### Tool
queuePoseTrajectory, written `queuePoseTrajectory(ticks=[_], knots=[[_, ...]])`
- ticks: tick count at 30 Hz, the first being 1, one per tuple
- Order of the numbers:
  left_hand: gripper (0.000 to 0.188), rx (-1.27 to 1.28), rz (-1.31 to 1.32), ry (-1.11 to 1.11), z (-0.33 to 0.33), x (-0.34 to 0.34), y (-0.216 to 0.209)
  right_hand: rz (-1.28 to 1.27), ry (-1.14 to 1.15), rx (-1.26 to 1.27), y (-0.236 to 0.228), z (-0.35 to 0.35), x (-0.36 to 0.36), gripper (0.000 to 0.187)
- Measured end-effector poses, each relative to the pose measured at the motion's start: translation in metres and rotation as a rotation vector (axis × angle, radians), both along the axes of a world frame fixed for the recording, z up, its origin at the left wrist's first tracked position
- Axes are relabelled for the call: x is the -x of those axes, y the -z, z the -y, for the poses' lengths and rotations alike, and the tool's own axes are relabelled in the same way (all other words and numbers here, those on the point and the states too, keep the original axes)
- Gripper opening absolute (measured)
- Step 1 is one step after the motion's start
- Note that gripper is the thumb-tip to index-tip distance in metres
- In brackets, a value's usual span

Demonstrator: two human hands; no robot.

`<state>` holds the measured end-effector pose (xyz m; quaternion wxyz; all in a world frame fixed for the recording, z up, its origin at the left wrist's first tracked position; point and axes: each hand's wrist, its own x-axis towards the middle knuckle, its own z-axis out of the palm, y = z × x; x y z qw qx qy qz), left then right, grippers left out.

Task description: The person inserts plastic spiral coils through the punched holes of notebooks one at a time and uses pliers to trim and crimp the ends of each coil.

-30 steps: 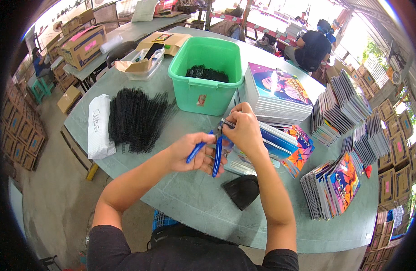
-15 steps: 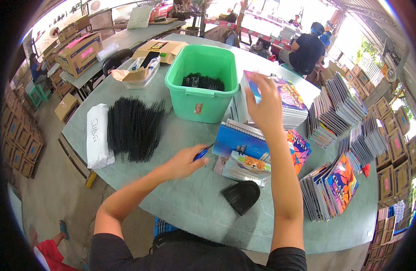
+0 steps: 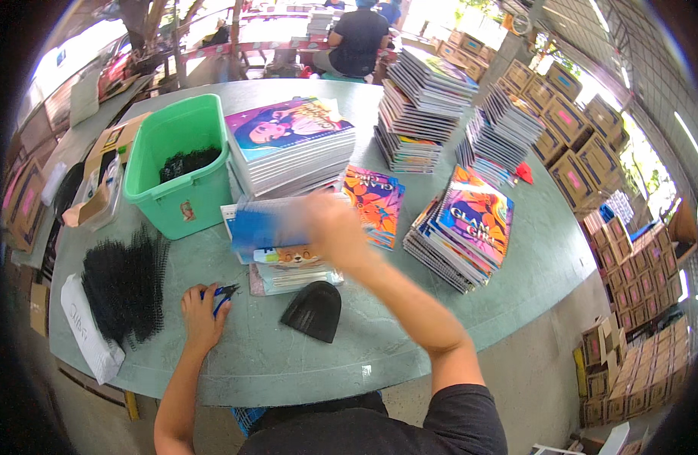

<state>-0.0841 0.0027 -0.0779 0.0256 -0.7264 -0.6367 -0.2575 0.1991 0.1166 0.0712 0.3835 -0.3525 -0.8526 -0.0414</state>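
Left hand (image 3: 202, 317) dropped to the table (image 3: 410, 356), near left, blue pliers (image 3: 221, 293) with it. Right hand (image 3: 332, 229) came back from over the far book stack (image 3: 300, 163) to the blue notebook (image 3: 259, 226), both blurred. View swung right, more cartons (image 3: 645, 371) showing there.

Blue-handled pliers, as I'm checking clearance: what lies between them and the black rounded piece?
In the head view, only bare tabletop lies between the blue-handled pliers in the left hand and the black rounded piece.

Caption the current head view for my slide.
Left hand holding blue-handled pliers, blurred right hand at a blue notebook near a green bin.
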Motion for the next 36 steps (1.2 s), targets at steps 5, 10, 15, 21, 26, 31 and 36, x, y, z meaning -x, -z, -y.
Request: queuePoseTrajectory(ticks=[5,10,15,21,26,31,36], knots=[[0.045,-0.011,0.046,0.007,0.002,0.002,0.003,-0.203,0.446,-0.338,-0.14,0.007,-0.12,0.025],[0.045,-0.017,0.035,-0.013,0.004,0.0,-0.001,-0.078,0.452,-0.344,-0.176,0.035,-0.192,0.018],[0.044,0.011,0.06,-0.028,0.004,-0.007,0.0,-0.196,0.598,0.083,-0.052,0.07,-0.308,0.029],[0.043,0.036,0.027,-0.069,0.01,-0.005,-0.007,-0.431,0.479,0.418,-0.015,0.069,-0.325,0.028],[0.043,0.007,0.02,-0.05,0.007,-0.005,-0.004,-0.069,0.657,0.61,-0.063,0.035,-0.336,0.018],[0.043,0.057,0.024,-0.082,0.003,-0.011,-0.008,0.107,0.836,0.186,-0.058,-0.074,-0.303,0.053],[0.044,-0.019,0.023,-0.268,0.024,0.015,-0.006,0.245,0.981,0.938,-0.047,-0.138,-0.261,0.049]])
